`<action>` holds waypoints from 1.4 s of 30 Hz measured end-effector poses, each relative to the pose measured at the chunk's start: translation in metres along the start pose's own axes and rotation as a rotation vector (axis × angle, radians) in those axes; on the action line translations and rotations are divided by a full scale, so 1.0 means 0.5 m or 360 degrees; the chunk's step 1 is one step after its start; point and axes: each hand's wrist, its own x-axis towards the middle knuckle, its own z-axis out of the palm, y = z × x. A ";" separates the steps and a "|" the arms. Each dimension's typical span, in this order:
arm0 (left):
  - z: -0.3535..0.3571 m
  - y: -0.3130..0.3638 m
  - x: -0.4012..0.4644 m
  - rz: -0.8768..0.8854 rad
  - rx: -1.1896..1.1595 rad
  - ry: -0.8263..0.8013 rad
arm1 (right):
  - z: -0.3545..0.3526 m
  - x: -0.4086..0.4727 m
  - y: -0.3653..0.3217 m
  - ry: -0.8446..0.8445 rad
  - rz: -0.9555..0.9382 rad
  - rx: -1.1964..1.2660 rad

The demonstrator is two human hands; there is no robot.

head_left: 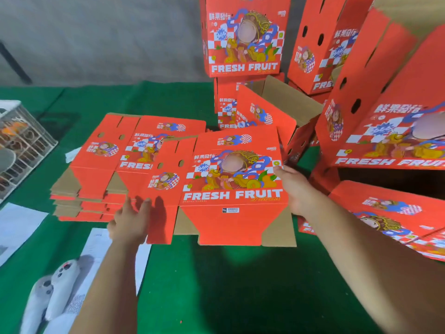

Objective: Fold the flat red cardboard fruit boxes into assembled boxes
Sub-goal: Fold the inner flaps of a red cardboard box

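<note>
A flat red fruit box (224,189) printed "FRESH FRUIT" lies in front of me, partly over a stack of flat red boxes (101,169) on the green table. My left hand (130,222) holds its left edge, fingers up against the red panel. My right hand (293,186) grips its right edge near the printed picture. Assembled red boxes (243,37) stand stacked at the back and right. One half-open box (272,109) stands behind the flat one.
The green table cloth (216,285) covers the work surface. A white wire crate (21,143) sits at the far left. White papers (16,227) and grey slipper-like objects (50,292) lie at the lower left. More red boxes (390,218) lean at the right.
</note>
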 end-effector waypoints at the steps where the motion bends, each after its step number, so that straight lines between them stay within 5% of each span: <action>1: -0.003 0.002 -0.006 0.0005 -0.0161 -0.0054 | -0.008 -0.004 -0.009 0.0015 -0.0056 -0.0045; 11: 0.023 -0.019 -0.100 -0.0093 -0.0868 -0.0361 | -0.069 -0.050 -0.121 0.0164 -0.0446 -0.1002; 15: 0.060 0.029 -0.158 0.0156 -0.1024 -0.0797 | -0.043 -0.086 -0.108 -0.0303 -0.0130 -0.1382; 20: 0.091 0.110 -0.185 0.0045 -0.1232 -0.0727 | -0.012 -0.087 -0.035 -0.0173 -0.0342 -0.1035; 25: 0.072 0.124 -0.169 0.0545 -0.1458 -0.0884 | -0.067 -0.090 -0.032 -0.0223 -0.0167 -0.0517; 29: 0.064 0.121 -0.163 0.0878 -0.0911 -0.0756 | -0.100 -0.133 -0.061 -0.0421 -0.0235 -0.0178; 34: 0.055 0.141 -0.169 0.0924 -0.0617 -0.0749 | -0.140 -0.193 -0.069 -0.0572 -0.0444 -0.0396; 39: 0.018 0.174 -0.181 0.0964 -0.0157 -0.0399 | -0.181 -0.231 -0.089 -0.0649 -0.0551 -0.0571; 42: -0.014 0.202 -0.183 0.0854 -0.0189 -0.0117 | -0.223 -0.233 -0.113 -0.0608 -0.0669 -0.0647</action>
